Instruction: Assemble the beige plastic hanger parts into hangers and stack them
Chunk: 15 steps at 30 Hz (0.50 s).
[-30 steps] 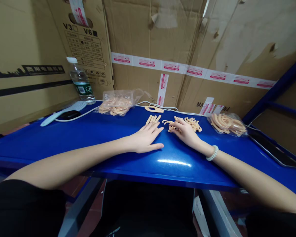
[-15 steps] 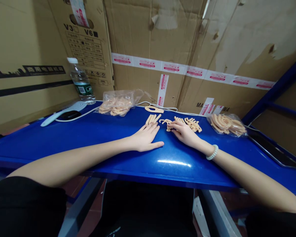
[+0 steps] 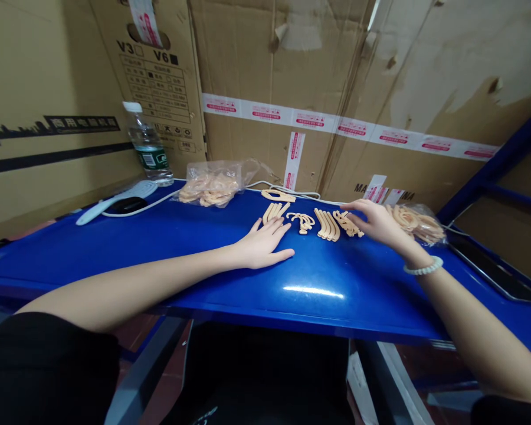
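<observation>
Rests left hand flat, spread open, at the near ends of the left beige strips on the blue table, perhaps steadying them; hovers right hand half-curled by the rightmost beige clump, cannot tell if pinching any.

Counts: hands, 2; bracelet, 1; bottle, 1; clear bags, 2; strip groups, 4, plus 1 loop. Individual strips too small to count.

The person's bare left hand lies palm down, fingers spread, thumb extended, bare left forearm outstretched. The bare right hand is arched, fingers loosely bent.
</observation>
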Available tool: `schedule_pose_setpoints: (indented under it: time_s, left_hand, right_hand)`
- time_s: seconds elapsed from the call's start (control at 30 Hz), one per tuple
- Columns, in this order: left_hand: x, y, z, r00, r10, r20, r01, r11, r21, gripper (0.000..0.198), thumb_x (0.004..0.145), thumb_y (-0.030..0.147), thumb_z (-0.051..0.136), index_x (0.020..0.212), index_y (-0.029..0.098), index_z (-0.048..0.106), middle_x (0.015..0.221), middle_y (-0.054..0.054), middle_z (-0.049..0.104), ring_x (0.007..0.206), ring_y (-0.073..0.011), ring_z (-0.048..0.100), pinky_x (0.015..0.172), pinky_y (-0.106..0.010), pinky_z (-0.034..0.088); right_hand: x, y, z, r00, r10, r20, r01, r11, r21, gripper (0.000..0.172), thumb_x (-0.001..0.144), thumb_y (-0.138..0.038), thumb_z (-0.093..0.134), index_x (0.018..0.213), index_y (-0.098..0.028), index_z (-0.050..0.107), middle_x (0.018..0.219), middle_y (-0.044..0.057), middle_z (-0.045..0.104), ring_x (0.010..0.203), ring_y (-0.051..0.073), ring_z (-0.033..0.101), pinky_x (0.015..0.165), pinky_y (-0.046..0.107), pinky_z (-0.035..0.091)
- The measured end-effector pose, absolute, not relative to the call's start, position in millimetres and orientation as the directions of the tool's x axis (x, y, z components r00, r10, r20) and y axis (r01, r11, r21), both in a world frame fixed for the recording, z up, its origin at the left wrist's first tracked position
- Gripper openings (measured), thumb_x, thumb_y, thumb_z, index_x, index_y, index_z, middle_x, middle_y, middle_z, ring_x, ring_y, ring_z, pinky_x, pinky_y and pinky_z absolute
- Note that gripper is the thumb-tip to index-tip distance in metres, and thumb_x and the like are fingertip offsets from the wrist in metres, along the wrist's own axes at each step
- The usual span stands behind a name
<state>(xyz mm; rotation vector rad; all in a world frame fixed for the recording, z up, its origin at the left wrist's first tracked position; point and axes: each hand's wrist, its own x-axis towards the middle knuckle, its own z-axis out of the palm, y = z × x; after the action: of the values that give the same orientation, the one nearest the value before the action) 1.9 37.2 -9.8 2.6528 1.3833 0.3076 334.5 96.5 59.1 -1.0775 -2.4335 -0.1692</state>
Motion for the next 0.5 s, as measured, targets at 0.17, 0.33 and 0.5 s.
schedule_pose_setpoints:
  time_s: [0.17,0.33,0.5]
  left_hand:
    - [2.9,33.2,-8.7,0.572,0.805,0.154,0.787,-0.592,0.173,0.078,0.101,0.061,0.039,0.161,0.013,0.026,0.167,-0.022,0.021,0.157,-0.0368,0.018,0.124,-0.064,0.014]
    - [1.5,29.0,1.6,0.608,0.762,0.222,0.768,-0.635,0.077,0.073,0.101,0.055,0.046,0.159,0.013,0.029,0.167,-0.021,0.023,0.157,-0.0355,0.017,0.124,-0.064,0.015]
    - [-8.4,-13.9,44.6,0.696,0.569,0.438,0.656,-0.752,-0.065,0.042,0.099,0.04,0.055,0.133,0.016,0.058,0.151,-0.019,0.052,0.143,-0.038,0.043,0.116,-0.058,0.033]
  right_hand:
    - [364.2,108.5,59.6,-0.638,0.751,0.17,0.747,0.657,-0.1,0.055,0.083,-0.042,0.073,0.134,-0.022,0.067,0.134,0.015,0.064,0.124,0.037,0.061,0.108,0.055,0.048]
    - [367.2,113.2,49.4,-0.64,0.767,0.049,0.754,0.639,-0.153,0.059,0.083,-0.038,0.072,0.14,-0.021,0.063,0.146,0.015,0.057,0.135,0.037,0.053,0.117,0.055,0.041]
    - [365.9,111.1,50.6,-0.626,0.78,0.008,0.771,0.621,-0.145,0.05,0.082,-0.033,0.07,0.131,-0.021,0.07,0.137,0.015,0.063,0.129,0.037,0.059,0.113,0.055,0.045]
